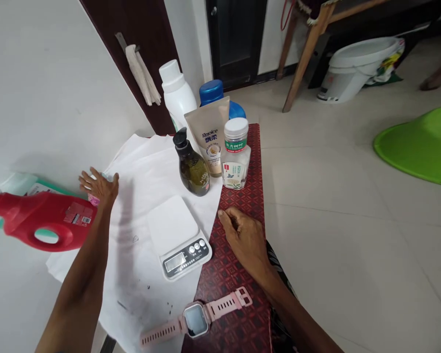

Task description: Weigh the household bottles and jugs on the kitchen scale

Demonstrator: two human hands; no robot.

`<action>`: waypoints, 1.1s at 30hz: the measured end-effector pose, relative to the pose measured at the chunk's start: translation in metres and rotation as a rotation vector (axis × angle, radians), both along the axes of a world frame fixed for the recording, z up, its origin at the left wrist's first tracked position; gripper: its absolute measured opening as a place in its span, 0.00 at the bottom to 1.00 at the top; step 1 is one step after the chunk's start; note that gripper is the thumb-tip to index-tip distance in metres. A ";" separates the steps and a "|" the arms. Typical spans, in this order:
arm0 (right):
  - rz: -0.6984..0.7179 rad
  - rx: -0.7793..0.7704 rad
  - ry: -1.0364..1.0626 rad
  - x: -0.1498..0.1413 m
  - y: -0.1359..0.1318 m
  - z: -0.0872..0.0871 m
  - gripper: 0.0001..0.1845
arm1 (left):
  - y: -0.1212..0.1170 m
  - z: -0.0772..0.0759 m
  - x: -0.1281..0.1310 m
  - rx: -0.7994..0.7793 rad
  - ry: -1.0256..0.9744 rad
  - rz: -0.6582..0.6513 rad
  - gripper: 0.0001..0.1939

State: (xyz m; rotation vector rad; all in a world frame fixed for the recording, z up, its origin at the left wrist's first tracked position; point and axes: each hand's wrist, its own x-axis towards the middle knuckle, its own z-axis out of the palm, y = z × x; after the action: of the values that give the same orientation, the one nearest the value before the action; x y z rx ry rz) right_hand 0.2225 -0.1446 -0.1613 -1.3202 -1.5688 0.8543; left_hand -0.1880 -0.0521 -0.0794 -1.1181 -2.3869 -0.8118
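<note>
My left hand [100, 186] reaches to the far left of the table, fingers spread. Partly hidden behind it is a small item with pink and clear parts, whose kind I cannot tell; whether the hand touches it is unclear. Beside that forearm stands a red jug-style bottle [53, 215]. My right hand [242, 235] rests on the red patterned tabletop [230, 274], fingers curled in, nothing visible in them. Between the hands lies a white digital scale [174, 225] with a blank-looking display. A pink-strapped smartwatch [196, 319] lies in front of the scale.
Behind the scale stand a dark pump bottle [194, 171], a beige Rejoice tube [210, 132], a clear jar [235, 159], a white bottle [178, 98] and a blue-capped container [211, 91]. White cloth [132, 206] covers the table's left side. A white bucket [353, 71] stands on the floor.
</note>
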 end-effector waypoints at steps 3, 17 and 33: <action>-0.001 -0.002 -0.001 -0.001 0.000 0.000 0.23 | -0.006 0.010 0.060 0.003 -0.063 -0.397 0.48; -0.019 0.028 -0.024 -0.004 0.003 -0.001 0.20 | -0.008 -0.014 0.232 0.003 -0.579 -0.779 0.24; -0.010 0.053 -0.059 -0.005 0.001 -0.001 0.19 | -0.141 0.046 0.183 0.040 -0.551 -0.732 0.27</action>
State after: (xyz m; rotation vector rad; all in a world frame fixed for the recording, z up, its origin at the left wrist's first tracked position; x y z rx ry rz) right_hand 0.2179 -0.1437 -0.1623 -1.3254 -1.6187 0.7691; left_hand -0.0053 -0.1934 -0.0336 -2.0061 -2.3193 -1.5613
